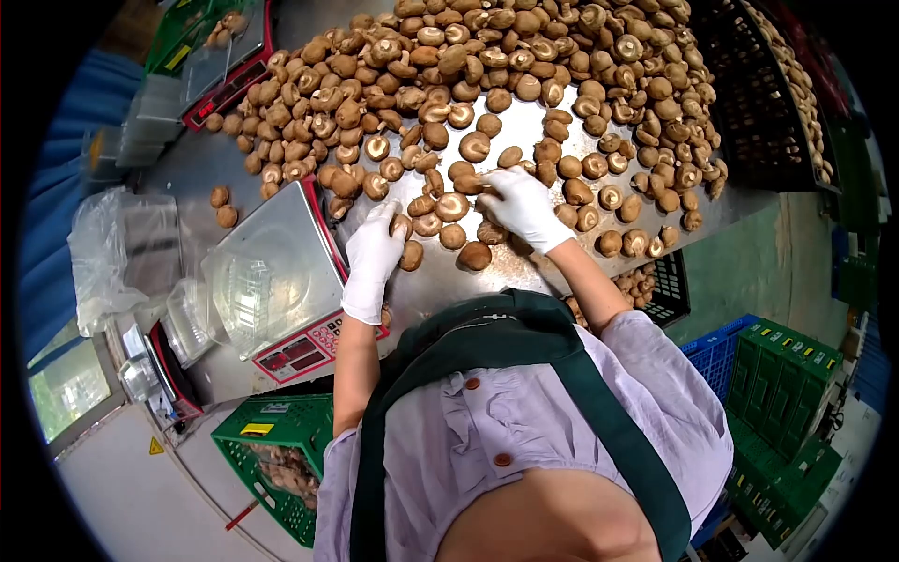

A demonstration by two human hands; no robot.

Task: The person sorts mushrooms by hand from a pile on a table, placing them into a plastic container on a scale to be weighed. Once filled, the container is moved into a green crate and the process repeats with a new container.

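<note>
**Two gloved hands among loose shiitake mushrooms**

Two hands in white gloves work at the near edge of a big heap of shiitake mushrooms (487, 84) spread over a steel surface (440, 281). The left hand (375, 253) lies with its fingers curled down over a mushroom (403, 225) at their tips; its grip looks partly closed around that cap, though the glove hides how firmly. The right hand (520, 201) pinches a mushroom (471, 184) between thumb and fingertips, the grip narrowed onto it, just above the scattered ones near the middle of the surface.

These mushrooms probably weigh next to nothing and give a little under pressure; caps likely bruise or crack at the rim if squeezed, and stems may snap. A light hold across the cap's sides seems safest. They are roundish with no marked long axis, and lie every way: some show the brown dome up, others the pale gills and stub of stem, like the mushroom (451, 206) between the two hands.

Just left of the left hand stands a weighing scale (272, 272) with a clear plastic tray (248, 286) on its pan. A black crate (749, 103) sits at the far right, and a green crate (281, 450) below the surface holds more mushrooms.
</note>
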